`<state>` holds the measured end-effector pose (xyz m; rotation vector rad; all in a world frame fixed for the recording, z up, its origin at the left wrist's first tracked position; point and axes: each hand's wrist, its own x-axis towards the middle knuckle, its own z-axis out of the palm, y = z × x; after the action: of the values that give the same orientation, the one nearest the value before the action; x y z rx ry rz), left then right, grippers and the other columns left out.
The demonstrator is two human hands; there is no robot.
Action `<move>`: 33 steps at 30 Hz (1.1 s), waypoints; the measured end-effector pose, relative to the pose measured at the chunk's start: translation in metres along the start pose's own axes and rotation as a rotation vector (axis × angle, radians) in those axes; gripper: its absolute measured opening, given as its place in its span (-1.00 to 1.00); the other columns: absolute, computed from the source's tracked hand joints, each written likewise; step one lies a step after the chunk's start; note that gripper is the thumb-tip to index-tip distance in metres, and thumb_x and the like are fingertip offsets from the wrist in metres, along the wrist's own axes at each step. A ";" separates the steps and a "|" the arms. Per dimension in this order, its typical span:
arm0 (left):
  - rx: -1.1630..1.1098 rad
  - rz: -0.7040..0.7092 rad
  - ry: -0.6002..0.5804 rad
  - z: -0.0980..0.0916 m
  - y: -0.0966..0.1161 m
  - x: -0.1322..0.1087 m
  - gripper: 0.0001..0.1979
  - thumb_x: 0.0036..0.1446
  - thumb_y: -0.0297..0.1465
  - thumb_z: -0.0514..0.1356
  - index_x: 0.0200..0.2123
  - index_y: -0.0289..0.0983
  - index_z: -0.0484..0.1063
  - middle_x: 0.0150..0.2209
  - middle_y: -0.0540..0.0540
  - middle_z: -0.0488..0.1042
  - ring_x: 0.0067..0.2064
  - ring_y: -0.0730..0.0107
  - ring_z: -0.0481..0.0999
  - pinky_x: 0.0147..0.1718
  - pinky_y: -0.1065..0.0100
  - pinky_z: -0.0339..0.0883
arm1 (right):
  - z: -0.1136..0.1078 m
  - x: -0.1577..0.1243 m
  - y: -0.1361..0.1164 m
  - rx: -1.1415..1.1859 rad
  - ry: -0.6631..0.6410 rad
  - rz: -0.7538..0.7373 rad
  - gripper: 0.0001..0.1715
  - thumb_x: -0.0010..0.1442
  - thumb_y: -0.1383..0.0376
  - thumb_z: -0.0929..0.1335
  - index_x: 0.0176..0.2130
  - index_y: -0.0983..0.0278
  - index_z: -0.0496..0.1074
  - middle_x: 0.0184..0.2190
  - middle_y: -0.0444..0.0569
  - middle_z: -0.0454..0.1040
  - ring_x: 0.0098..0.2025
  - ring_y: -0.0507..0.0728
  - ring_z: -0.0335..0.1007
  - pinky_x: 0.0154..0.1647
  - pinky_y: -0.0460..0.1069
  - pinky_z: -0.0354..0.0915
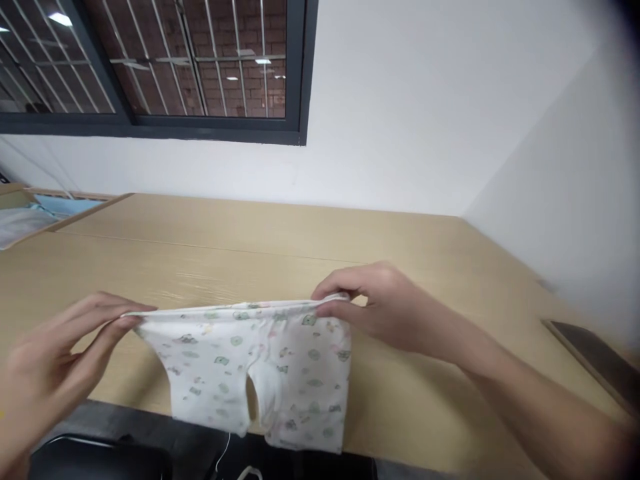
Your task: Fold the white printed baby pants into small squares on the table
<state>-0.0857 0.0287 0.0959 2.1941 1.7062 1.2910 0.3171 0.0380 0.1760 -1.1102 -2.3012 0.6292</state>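
A small pair of white baby trousers (260, 363) with a pale green and pink print hangs stretched by its waistband between my two hands. My left hand (55, 363) pinches the left end of the waistband, fingers closed on the cloth. My right hand (373, 303) pinches the right end, thumb and fingers closed on the band. The two short legs hang down over the near edge of the light wooden table (280, 240).
A white wall runs behind the table and another along the right. A dark-framed window (165, 67) sits at the upper left. A cardboard box (30, 213) with pale cloth stands at the far left. A dark flat object (600, 360) lies at the right edge.
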 end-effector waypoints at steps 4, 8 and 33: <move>-0.058 0.140 0.048 0.023 0.029 0.024 -0.85 0.19 -0.09 0.20 -0.33 0.19 0.59 -0.28 0.27 0.59 -0.26 0.45 0.55 -0.25 0.30 0.44 | -0.029 -0.004 0.004 -0.109 -0.023 0.072 -0.82 0.29 0.18 0.41 -0.26 0.18 0.62 -0.33 -0.09 0.62 -0.35 0.08 0.51 -0.36 -0.05 0.32; -0.134 0.032 0.065 0.064 0.035 0.051 -0.80 0.15 -0.03 0.26 -0.29 0.07 0.63 -0.28 0.17 0.63 -0.26 0.46 0.56 -0.24 0.41 0.43 | -0.036 0.008 0.042 -0.176 -0.052 0.175 -0.75 0.26 0.13 0.40 -0.26 0.23 0.61 -0.35 -0.06 0.60 -0.39 0.08 0.45 -0.41 -0.04 0.25; 0.015 -0.296 -0.348 0.287 -0.040 0.143 -0.81 0.25 -0.32 0.15 -0.13 -0.20 0.51 -0.14 -0.09 0.61 -0.17 0.37 0.54 -0.14 0.42 0.37 | 0.053 0.099 0.276 0.000 0.177 0.559 -0.75 0.22 0.46 0.37 -0.09 0.41 0.55 -0.14 0.14 0.61 -0.20 0.08 0.52 -0.18 -0.12 0.35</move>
<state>0.0727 0.2809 -0.0293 1.9338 1.8088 0.7783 0.3892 0.2623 -0.0061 -1.7524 -1.8376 0.6946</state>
